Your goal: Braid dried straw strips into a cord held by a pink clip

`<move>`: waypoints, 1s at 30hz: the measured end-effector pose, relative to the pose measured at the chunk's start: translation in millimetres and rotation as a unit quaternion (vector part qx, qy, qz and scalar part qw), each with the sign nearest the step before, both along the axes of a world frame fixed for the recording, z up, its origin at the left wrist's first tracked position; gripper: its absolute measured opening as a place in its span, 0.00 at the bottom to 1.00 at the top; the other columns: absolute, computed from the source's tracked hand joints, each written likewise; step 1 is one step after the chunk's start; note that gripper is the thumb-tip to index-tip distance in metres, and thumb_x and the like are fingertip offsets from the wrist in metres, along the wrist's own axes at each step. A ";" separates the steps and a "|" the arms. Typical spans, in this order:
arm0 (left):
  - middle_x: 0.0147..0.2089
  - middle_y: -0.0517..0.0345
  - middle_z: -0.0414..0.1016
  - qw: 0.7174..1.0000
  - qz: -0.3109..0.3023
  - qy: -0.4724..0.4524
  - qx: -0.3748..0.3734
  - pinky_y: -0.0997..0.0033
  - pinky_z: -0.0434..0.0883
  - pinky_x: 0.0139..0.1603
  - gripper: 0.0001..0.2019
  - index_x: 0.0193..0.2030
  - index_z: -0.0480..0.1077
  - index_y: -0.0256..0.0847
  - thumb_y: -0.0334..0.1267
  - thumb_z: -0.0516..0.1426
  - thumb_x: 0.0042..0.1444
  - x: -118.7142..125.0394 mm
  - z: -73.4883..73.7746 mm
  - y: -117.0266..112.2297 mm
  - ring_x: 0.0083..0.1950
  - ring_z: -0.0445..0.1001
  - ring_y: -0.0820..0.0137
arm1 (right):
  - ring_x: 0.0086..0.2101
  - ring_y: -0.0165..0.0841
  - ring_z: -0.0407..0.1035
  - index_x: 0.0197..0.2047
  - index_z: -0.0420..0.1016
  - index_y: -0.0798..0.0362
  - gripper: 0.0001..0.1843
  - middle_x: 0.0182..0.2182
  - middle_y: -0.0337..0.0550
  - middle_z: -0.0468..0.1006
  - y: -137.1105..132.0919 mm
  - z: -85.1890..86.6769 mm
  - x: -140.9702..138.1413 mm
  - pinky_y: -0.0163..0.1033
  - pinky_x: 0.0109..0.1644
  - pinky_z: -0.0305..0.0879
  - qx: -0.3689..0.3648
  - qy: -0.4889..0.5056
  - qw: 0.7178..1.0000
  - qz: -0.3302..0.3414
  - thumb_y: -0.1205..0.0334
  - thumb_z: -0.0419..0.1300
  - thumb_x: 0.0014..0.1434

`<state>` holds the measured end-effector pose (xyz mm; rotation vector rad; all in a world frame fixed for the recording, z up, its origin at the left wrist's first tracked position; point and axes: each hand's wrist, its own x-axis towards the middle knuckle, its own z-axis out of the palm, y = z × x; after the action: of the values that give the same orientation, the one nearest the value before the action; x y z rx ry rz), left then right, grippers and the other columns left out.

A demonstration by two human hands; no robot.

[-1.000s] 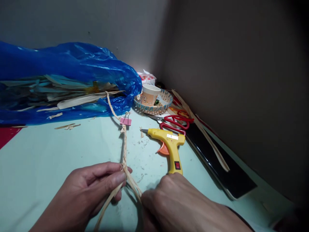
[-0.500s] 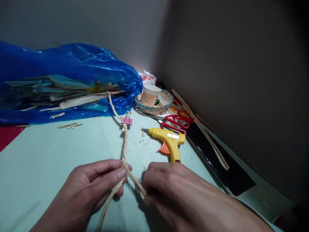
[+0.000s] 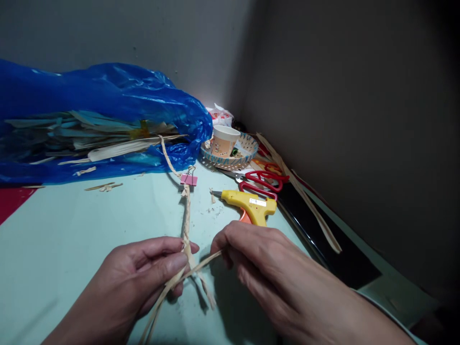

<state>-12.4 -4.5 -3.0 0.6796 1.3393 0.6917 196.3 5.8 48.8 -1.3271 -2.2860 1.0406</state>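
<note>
A pale twisted cord (image 3: 186, 218) of dried plant fibre runs down the table from a pink binder clip (image 3: 189, 179). My left hand (image 3: 147, 275) pinches the cord's lower end between thumb and fingers, where it splits into loose strands. One thin fibre strand (image 3: 204, 262) leads off to the right, its end held in the closed fingers of my right hand (image 3: 258, 268). Another short twisted strand (image 3: 205, 290) hangs free between the hands. More strands (image 3: 154, 318) trail down below my left thumb. Just beyond my right hand lies a yellow glue gun (image 3: 251, 203), its handle partly hidden.
A blue plastic bag (image 3: 108, 86) with dried fibre strips (image 3: 122, 149) lies at the back left. A woven basket (image 3: 226, 165) holds a paper cup (image 3: 224, 141). Red-handled scissors (image 3: 260, 182) and a black flat panel (image 3: 323, 239) lie to the right, near the wall.
My right hand has let go of the twisted strand and moved slightly up, now holding a different thin strand drawn to the right. My left hand keeps its pinch.
</note>
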 end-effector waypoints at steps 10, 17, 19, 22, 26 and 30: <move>0.31 0.60 0.82 0.999 -0.003 -0.049 0.001 0.82 0.70 0.31 0.17 0.41 0.81 0.45 0.44 0.69 0.42 0.9 3.5 2.0 0.30 0.73 0.74 | 0.30 0.28 0.68 0.35 0.77 0.50 0.11 0.29 0.37 0.75 6.1 -14.9 -8.9 0.34 0.36 0.60 0.010 -0.023 0.999 0.043 0.63 0.54 0.65; 0.27 0.63 0.79 0.998 -0.037 -0.047 0.026 0.84 0.68 0.28 0.15 0.42 0.81 0.47 0.42 0.69 0.45 -6.1 0.8 5.1 0.26 0.69 0.77 | 0.34 0.31 0.70 0.45 0.75 0.49 0.13 0.34 0.40 0.77 2.6 -14.7 -12.5 0.34 0.38 0.61 -0.014 -0.004 0.999 0.037 0.64 0.50 0.67; 0.30 0.61 0.80 0.997 -0.051 -0.054 0.030 0.82 0.69 0.31 0.15 0.43 0.81 0.49 0.42 0.68 0.45 -6.6 1.2 5.4 0.29 0.72 0.75 | 0.34 0.31 0.70 0.42 0.76 0.51 0.14 0.32 0.40 0.77 1.5 -10.3 -13.8 0.35 0.39 0.61 -0.038 -0.017 0.998 0.041 0.61 0.49 0.68; 0.33 0.60 0.81 0.997 -0.049 -0.051 0.030 0.79 0.72 0.36 0.17 0.44 0.80 0.51 0.44 0.68 0.45 -6.2 1.3 4.9 0.35 0.76 0.70 | 0.34 0.31 0.71 0.40 0.77 0.52 0.19 0.32 0.42 0.77 0.9 -4.6 -15.5 0.36 0.41 0.61 -0.057 -0.029 0.997 0.052 0.57 0.47 0.69; 0.36 0.58 0.82 0.998 -0.037 -0.046 0.026 0.76 0.73 0.37 0.19 0.44 0.80 0.50 0.46 0.69 0.43 -4.8 2.0 3.9 0.36 0.77 0.68 | 0.32 0.31 0.71 0.38 0.78 0.52 0.21 0.30 0.41 0.78 1.6 -5.1 -16.0 0.35 0.40 0.61 -0.058 -0.030 0.995 0.069 0.55 0.46 0.69; 0.30 0.58 0.80 0.999 -0.021 -0.039 0.028 0.77 0.73 0.34 0.19 0.43 0.81 0.46 0.45 0.70 0.41 -2.8 3.5 4.2 0.32 0.76 0.70 | 0.34 0.31 0.70 0.40 0.78 0.51 0.13 0.32 0.41 0.78 3.8 -9.8 -15.1 0.32 0.38 0.61 -0.040 0.029 0.997 0.067 0.61 0.53 0.66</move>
<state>-15.2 -0.2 0.5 0.7167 1.2340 0.7161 181.2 9.5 38.9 -1.1703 -2.3394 1.2079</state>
